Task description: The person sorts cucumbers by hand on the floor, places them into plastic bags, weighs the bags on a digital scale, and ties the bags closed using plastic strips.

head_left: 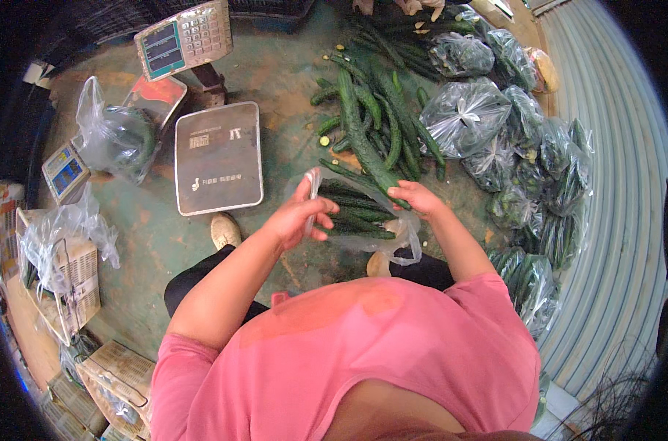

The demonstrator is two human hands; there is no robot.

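In front of me a clear plastic bag point(413, 229) gapes, with several dark green cucumbers point(356, 212) lying side by side inside it. My left hand point(303, 212) has the bag's left edge hooked at the thumb, its fingers spread over the opening. At the bag's right side, my right hand point(419, 198) pinches the near end of a cucumber point(367, 182) that slants across the bag's mouth. Which of the overlapping cucumbers it grips is hard to tell. A heap of loose cucumbers point(392, 118) lies on the floor just beyond the bag.
Filled, knotted plastic bags point(466, 118) line the right side beside a corrugated metal shutter point(598, 165). A platform scale point(218, 160) stands left, near another bagged load point(127, 138). Newspaper-lined crates point(113, 375) are at lower left. Another person's hands point(422, 6) show at the top.
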